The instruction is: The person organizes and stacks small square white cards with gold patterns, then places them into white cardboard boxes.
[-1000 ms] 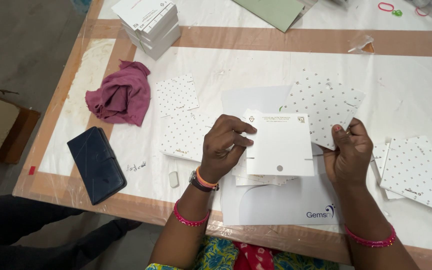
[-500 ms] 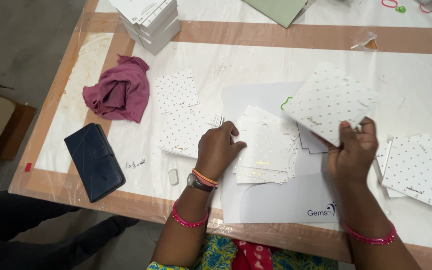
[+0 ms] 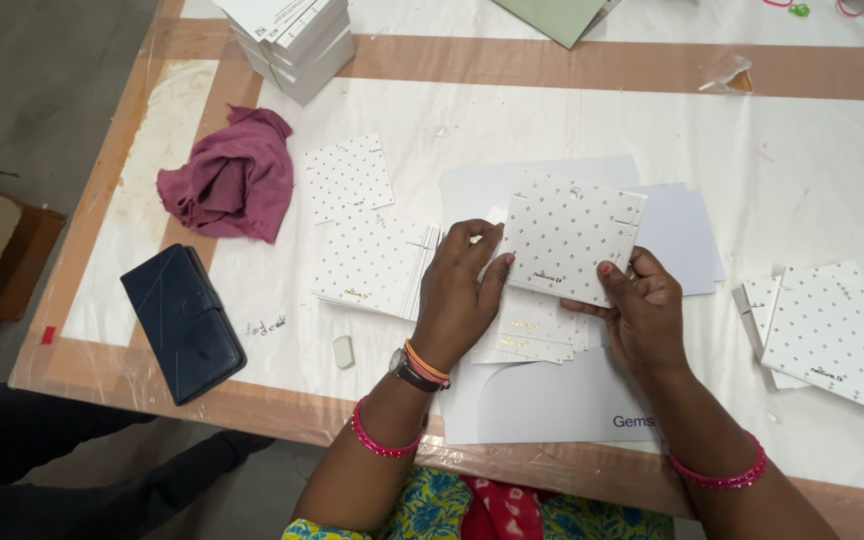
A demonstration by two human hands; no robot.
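Both hands meet over the table's near edge: my right hand (image 3: 642,305) pinches a dotted white card (image 3: 572,235) from below, my left hand (image 3: 460,290) curls fingertips onto its side. I'd square the card over the loose pile (image 3: 537,335) before releasing.

Bare forearms wear pink bangles — left wrist (image 3: 420,368) adds a watch and orange bands — above floral clothing.
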